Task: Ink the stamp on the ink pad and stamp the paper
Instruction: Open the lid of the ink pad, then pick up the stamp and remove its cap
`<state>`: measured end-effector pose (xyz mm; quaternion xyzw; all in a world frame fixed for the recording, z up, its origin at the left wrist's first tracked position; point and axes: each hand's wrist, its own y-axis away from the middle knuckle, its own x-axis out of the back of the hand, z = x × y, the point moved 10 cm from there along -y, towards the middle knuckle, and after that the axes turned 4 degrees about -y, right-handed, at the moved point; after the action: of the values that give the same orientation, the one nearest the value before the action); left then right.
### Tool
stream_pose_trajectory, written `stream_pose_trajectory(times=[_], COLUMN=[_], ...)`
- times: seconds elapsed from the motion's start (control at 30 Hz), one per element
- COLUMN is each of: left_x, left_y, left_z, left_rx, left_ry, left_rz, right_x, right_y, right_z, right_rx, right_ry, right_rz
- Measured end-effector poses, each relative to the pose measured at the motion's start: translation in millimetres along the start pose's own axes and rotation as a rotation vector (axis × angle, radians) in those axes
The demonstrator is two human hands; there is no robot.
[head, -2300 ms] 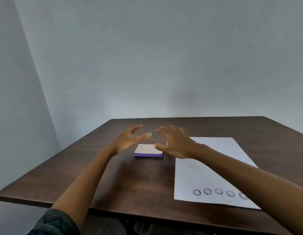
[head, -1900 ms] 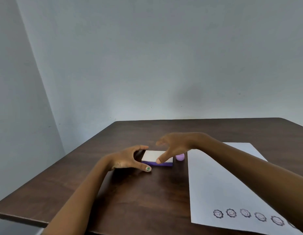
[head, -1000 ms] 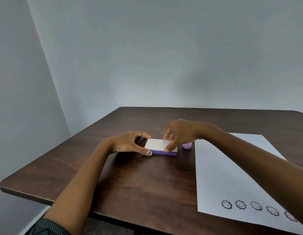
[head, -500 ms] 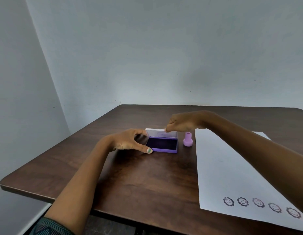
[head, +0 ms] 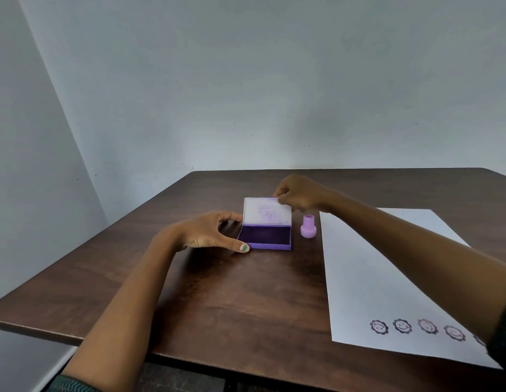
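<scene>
A purple ink pad lies open on the brown table, its dark pad showing. Its clear lid stands nearly upright at the back. My right hand pinches the lid's top right edge. My left hand braces the pad's left side, thumb at the front corner and fingers at the back. A small lilac stamp stands upright just right of the pad, untouched. The white paper lies to the right, with a row of several smiley-flower prints along its near edge.
Grey walls close the table in at the back and left. The table's near edge runs across the bottom of the view. My right forearm crosses over the paper.
Both hands came to the closed ink pad. My left hand took its side, my right hand gripped the lid and swung it up and back, so the stamp now shows.
</scene>
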<state>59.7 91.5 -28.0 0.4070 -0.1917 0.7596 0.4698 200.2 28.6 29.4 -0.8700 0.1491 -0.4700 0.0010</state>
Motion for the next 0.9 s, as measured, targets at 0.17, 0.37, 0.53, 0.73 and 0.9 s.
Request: stream_pose_trajectory(times=[0.17, 0.37, 0.53, 0.73, 0.9], left_x=[0, -1, -1, -1, -2], left_y=[-1, -2, -1, -1, -1], left_z=[0, -4, -3, -1, 0], left_rx=[0.000, 0.016, 0.017, 0.020, 0.008], left_ry=[-0.022, -0.014, -0.026, -0.019, 0.009], left_rz=[-0.005, -0.002, 0.008, 0.012, 0.008], right_x=[-4, -5, -10, -5, 16], right_y=[2, 1, 1, 3, 14], right_z=[1, 4, 7, 3, 4], right_rx=[0.018, -0.002, -0.003, 0.044, 0.056], right_ry=[0.024, 0.038, 0.058, 0.080, 0.004], right_rz=[0.011, 0.003, -0.034, -0.020, 0.025])
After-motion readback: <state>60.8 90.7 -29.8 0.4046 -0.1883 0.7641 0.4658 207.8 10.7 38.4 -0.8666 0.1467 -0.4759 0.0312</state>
